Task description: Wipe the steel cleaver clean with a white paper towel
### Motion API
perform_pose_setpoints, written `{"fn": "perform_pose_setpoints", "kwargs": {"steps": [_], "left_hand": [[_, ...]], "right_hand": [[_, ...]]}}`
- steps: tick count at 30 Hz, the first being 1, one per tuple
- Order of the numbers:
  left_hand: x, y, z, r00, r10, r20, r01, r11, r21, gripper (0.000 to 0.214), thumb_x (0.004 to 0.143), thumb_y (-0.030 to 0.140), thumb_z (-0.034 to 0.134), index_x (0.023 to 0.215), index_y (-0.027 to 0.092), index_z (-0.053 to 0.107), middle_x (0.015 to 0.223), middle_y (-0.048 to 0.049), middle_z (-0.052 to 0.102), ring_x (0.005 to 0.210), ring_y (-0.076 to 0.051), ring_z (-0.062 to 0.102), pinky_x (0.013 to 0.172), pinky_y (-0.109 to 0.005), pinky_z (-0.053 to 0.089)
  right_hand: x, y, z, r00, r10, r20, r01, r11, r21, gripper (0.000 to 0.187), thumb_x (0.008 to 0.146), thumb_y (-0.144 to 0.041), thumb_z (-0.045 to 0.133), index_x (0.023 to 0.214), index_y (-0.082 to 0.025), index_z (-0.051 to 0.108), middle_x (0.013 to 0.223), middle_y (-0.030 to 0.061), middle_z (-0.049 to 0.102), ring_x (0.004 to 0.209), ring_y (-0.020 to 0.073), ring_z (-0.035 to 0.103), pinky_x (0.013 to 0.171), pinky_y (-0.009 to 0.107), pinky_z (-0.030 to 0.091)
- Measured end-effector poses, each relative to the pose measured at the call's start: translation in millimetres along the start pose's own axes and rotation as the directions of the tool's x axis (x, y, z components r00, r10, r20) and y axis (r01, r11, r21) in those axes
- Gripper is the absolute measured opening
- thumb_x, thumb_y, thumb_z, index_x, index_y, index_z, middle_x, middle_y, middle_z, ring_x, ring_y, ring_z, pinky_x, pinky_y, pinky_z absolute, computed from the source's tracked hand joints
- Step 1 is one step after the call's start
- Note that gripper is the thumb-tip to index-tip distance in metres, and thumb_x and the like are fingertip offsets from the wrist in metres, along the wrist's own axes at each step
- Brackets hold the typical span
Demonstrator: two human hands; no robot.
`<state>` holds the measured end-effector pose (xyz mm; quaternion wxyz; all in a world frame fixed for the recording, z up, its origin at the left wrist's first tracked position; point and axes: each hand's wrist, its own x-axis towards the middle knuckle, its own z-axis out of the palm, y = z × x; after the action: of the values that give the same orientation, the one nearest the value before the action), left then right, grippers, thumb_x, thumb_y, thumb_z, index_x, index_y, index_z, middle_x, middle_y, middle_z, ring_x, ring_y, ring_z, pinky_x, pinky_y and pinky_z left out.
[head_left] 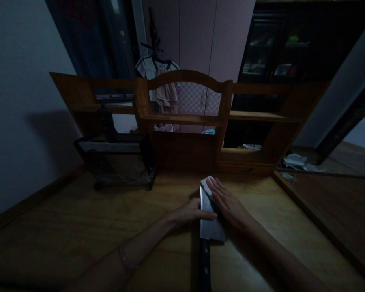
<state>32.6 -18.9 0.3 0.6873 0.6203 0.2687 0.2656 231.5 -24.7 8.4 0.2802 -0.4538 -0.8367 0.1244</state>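
Observation:
A cleaver (pixel 211 230) with a broad metal blade lies over the wooden table, its black riveted handle pointing toward me. My left hand (pixel 192 211) grips the blade from the left, thumb across the upper face and the other fingers hidden beneath or behind it. On the far end of the blade rests a thin white piece (pixel 206 182), perhaps tissue or cloth. My right hand (pixel 228 202) presses this white piece against the blade with its fingers fairly straight and close together. The right thumb is hard to make out in the dim light.
At the left of the table (pixel 121 223) stands a black-framed knife rack (pixel 144 156) with a black handle (pixel 108 125) rising from it. Along the back runs a wooden shelf unit (pixel 182 119). A raised wooden edge (pixel 319 227) borders the right side.

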Motion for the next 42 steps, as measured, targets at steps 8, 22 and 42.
{"fn": "perform_pose_setpoints", "kwargs": {"steps": [8,22,42], "left_hand": [[1.7,-2.1,2.0,0.995,-0.043,-0.095,0.026,0.985,-0.17,0.04,0.069,0.029,0.081,0.103,0.01,0.071,0.105,-0.0132,0.071,0.094,-0.024,0.066,0.087,-0.034,0.048],[10.7,3.2,6.0,0.963,-0.203,-0.177,0.04,0.758,-0.651,0.042,0.09,0.044,0.057,0.107,0.008,0.067,0.089,-0.0111,0.073,0.076,-0.021,0.068,0.08,-0.032,0.052],[9.3,10.3,7.7,0.95,-0.283,-0.133,0.123,0.731,-0.671,0.046,0.092,0.05,0.051,0.1,0.008,0.069,0.079,-0.0087,0.073,0.064,-0.016,0.067,0.072,-0.026,0.05]], "right_hand": [[-6.6,3.4,-2.7,0.998,0.057,-0.033,-0.056,0.998,0.029,0.052,0.101,-0.043,0.027,0.149,-0.023,0.029,0.155,0.0037,0.025,0.144,0.0219,0.023,0.118,0.046,0.023],[-13.0,-39.1,-30.2,0.987,0.151,0.058,-0.16,0.966,0.202,0.054,0.1,-0.047,0.025,0.095,-0.018,0.069,0.075,0.003,0.069,0.064,0.0174,0.065,0.062,0.025,0.046],[-13.0,-19.4,-24.7,0.995,0.087,-0.057,-0.083,0.994,0.071,0.046,0.101,-0.042,0.028,0.139,-0.027,0.048,0.144,0.0058,0.049,0.131,0.024,0.047,0.107,0.042,0.04]]}}
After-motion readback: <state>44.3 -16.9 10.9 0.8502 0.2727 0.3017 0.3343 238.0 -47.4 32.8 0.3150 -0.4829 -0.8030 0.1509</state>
